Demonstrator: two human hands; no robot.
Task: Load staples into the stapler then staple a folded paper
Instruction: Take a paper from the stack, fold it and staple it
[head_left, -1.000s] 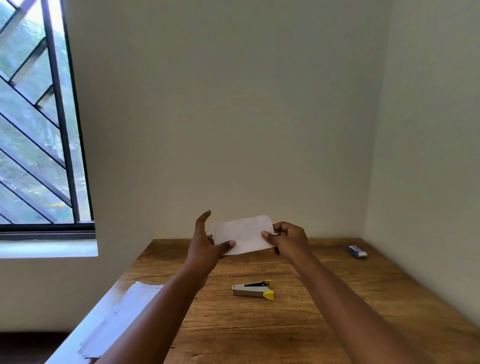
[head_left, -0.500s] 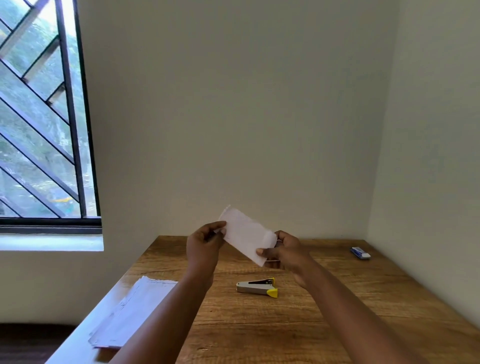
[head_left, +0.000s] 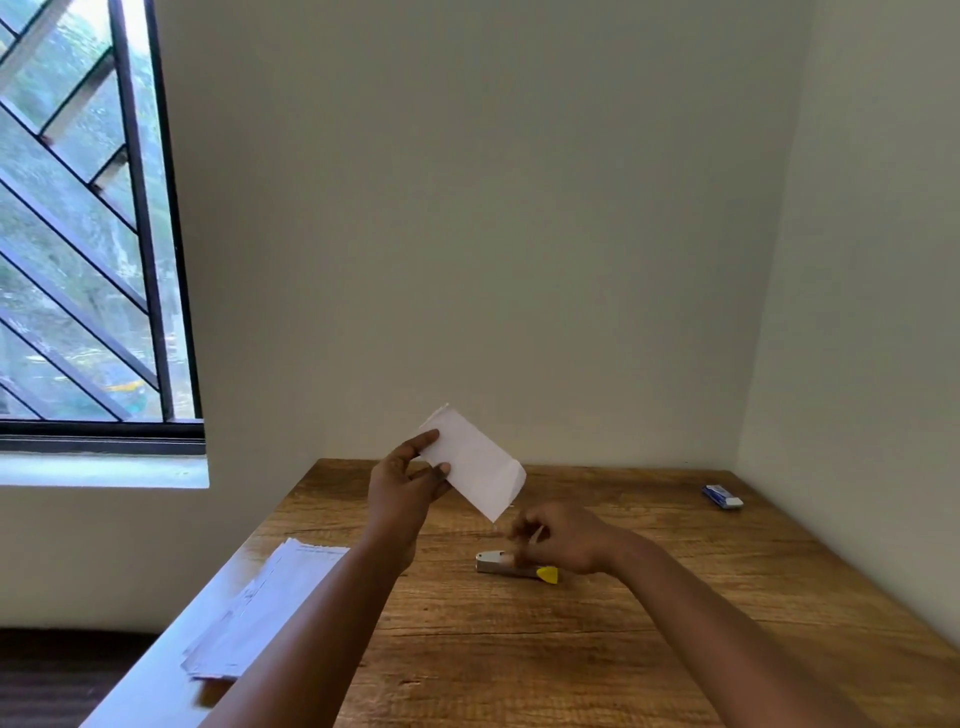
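Observation:
My left hand (head_left: 402, 491) pinches a white folded paper (head_left: 475, 465) by its upper left end and holds it tilted in the air above the wooden table (head_left: 649, 613). A silver stapler (head_left: 493, 564) with a yellow tip lies flat on the table below the paper. My right hand (head_left: 563, 538) hovers just above the stapler, blurred, with its fingers loosely curled and nothing in them. The hand covers the middle of the stapler.
A stack of white sheets (head_left: 265, 608) lies at the table's left edge, partly overhanging it. A small blue and white staple box (head_left: 722, 496) sits at the far right corner by the wall. A barred window (head_left: 88, 223) is on the left.
My right hand let go of the folded paper and dropped down toward the stapler. The left hand alone now holds the paper, which stays tilted.

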